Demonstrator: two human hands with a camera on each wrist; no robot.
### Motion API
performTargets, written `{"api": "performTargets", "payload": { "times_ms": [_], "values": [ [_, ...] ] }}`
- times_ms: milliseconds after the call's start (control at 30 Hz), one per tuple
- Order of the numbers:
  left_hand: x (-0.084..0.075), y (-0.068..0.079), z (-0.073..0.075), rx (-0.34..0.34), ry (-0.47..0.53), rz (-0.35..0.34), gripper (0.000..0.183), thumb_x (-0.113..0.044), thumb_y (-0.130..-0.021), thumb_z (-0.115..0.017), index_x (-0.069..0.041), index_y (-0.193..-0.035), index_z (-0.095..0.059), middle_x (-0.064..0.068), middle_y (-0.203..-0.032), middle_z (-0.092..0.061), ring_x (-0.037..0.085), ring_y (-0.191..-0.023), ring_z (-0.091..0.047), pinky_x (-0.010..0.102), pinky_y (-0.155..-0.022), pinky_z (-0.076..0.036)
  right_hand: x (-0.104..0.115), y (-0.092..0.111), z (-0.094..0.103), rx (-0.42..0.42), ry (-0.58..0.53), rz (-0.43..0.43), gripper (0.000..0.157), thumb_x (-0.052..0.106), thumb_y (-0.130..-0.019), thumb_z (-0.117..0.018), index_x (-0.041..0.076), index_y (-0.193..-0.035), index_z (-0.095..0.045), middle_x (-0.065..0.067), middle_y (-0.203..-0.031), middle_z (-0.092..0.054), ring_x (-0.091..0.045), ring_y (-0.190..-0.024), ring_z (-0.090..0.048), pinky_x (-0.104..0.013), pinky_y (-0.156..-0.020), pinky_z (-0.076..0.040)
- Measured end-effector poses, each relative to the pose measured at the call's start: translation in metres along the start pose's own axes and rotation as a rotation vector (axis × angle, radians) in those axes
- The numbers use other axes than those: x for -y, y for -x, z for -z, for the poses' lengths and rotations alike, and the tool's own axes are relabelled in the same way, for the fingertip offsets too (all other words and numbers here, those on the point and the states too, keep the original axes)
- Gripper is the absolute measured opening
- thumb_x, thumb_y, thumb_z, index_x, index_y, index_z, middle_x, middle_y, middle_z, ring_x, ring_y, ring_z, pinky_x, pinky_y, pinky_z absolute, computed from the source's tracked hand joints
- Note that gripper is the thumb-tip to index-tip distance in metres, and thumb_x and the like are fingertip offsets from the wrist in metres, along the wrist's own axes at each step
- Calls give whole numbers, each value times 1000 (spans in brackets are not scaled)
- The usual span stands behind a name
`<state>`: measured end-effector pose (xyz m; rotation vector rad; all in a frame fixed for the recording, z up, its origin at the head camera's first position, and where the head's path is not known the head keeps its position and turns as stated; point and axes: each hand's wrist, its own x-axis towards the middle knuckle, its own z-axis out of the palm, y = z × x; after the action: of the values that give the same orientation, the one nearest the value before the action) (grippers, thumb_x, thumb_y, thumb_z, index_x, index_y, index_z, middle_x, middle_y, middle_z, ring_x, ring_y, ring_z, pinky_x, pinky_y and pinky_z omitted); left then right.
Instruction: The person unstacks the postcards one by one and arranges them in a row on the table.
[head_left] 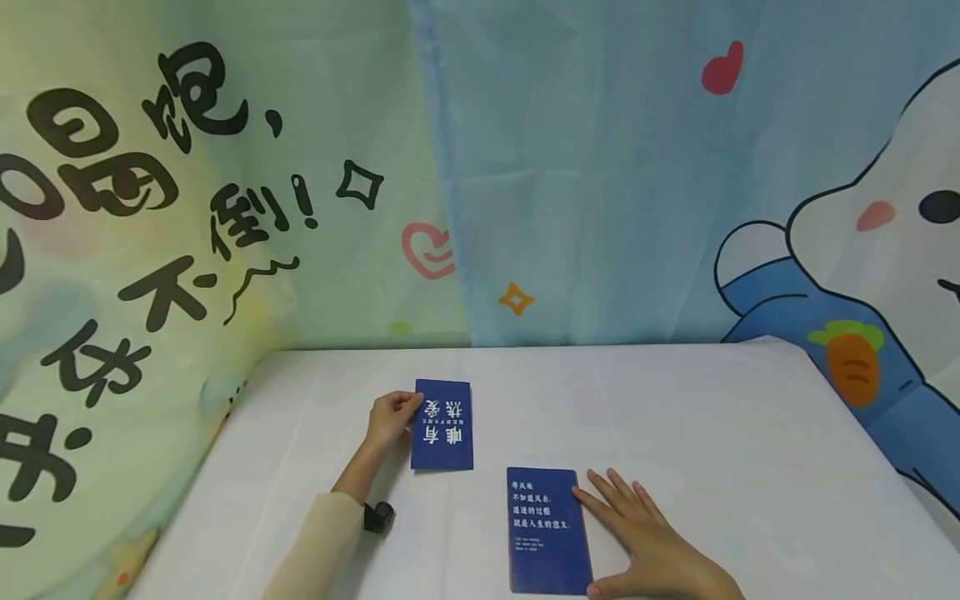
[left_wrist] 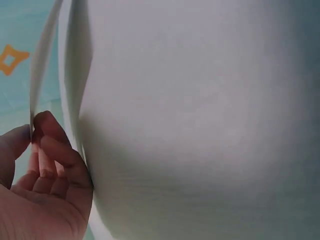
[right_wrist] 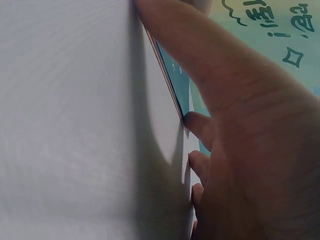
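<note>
My left hand (head_left: 392, 419) pinches the left edge of a dark blue card (head_left: 442, 454) with white lettering, which looks upside down in the head view. In the left wrist view the card (left_wrist: 42, 65) appears edge-on as a thin pale sheet between thumb and fingertips. Closer to me lies a dark blue booklet (head_left: 550, 562) with several lines of white writing. At its right side rests my right hand (head_left: 648, 546), fingers spread, with thumb and index finger touching the edge. The right wrist view shows the booklet's thin layered edge (right_wrist: 167, 80) beside the fingertips.
Both items are on a white-covered table (head_left: 675, 417). A printed backdrop (head_left: 585, 167) stands behind it, with large black characters on the left and a cartoon animal (head_left: 855, 250) on the right. A small black device (head_left: 378, 517) is at my left wrist.
</note>
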<state>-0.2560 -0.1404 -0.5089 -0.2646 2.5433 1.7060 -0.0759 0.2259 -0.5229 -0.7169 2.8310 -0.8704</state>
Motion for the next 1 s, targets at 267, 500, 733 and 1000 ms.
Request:
{"api": "performTargets", "payload": {
  "times_ms": [267, 500, 733, 1000],
  "values": [
    [3, -2, 5, 5, -65, 25, 31, -23, -94, -67, 5, -107, -66, 6, -81, -68, 10, -64, -56, 20, -53, -44, 2, 0, -3, -33, 28, 16, 108, 75, -62, -73, 23, -150, -38, -18, -156, -30, 8, -141, 18, -13, -106, 24],
    [3, -2, 4, 11, -91, 35, 33, -24, -94, -67, 5, -109, -65, 5, -80, -64, 9, -63, -53, 20, -52, -43, 0, -1, -6, -34, 36, -9, 109, 77, -60, -72, 24, -149, -40, -16, -156, -31, 4, -144, 15, -15, -108, 23],
    [4, 0, 3, 11, -101, 23, 35, -24, -94, -66, 5, -113, -66, 6, -83, -64, 10, -63, -53, 20, -53, -42, -4, 1, -6, -71, 64, 40, 108, 78, -62, -71, 22, -150, -40, -16, -155, -33, -2, -147, 9, -16, -110, 21],
    [3, 1, 5, 27, -116, 28, 33, -26, -94, -67, 2, -112, -67, 5, -84, -62, 11, -67, -54, 21, -55, -42, -5, 1, -5, -61, 66, 25, 109, 78, -63, -70, 21, -151, -37, -15, -157, -30, -21, -151, -3, -18, -111, 21]
  ]
}}
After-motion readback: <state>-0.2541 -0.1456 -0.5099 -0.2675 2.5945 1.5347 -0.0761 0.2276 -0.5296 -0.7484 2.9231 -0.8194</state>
